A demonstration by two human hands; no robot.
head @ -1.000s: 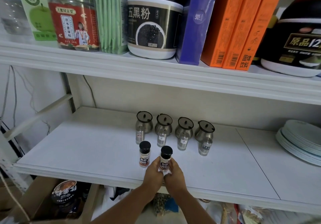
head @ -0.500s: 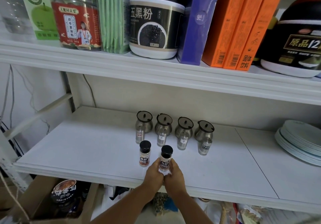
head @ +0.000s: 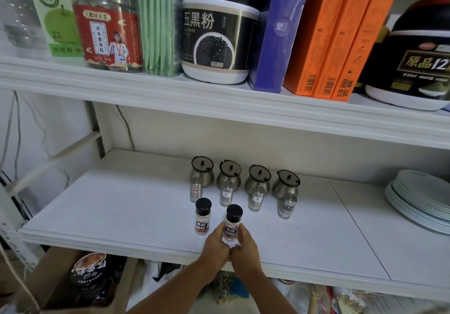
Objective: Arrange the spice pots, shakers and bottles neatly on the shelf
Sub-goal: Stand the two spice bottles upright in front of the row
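Note:
On the white shelf [head: 121, 211] a back row of several steel spice pots [head: 230, 175] with dark lids stands, and a row of steel shakers [head: 256, 199] stands just in front of them. Nearer the front edge stands a black-capped pepper bottle [head: 202, 216], upright and free. Right of it a second black-capped pepper bottle [head: 232, 223] stands upright on the shelf. My left hand [head: 215, 248] and my right hand [head: 244, 248] both clasp its lower half from either side, hiding its base.
A stack of pale plates [head: 418, 201] sits at the shelf's right end. The upper shelf [head: 219, 102] carries jars, boxes and packets overhead. Below the shelf, an open cardboard box [head: 73, 284] holds a dark jar, with bags to the right.
Both hands and the bottle between them stay almost still; the bottle shifts only slightly, keeping its place right of the first bottle.

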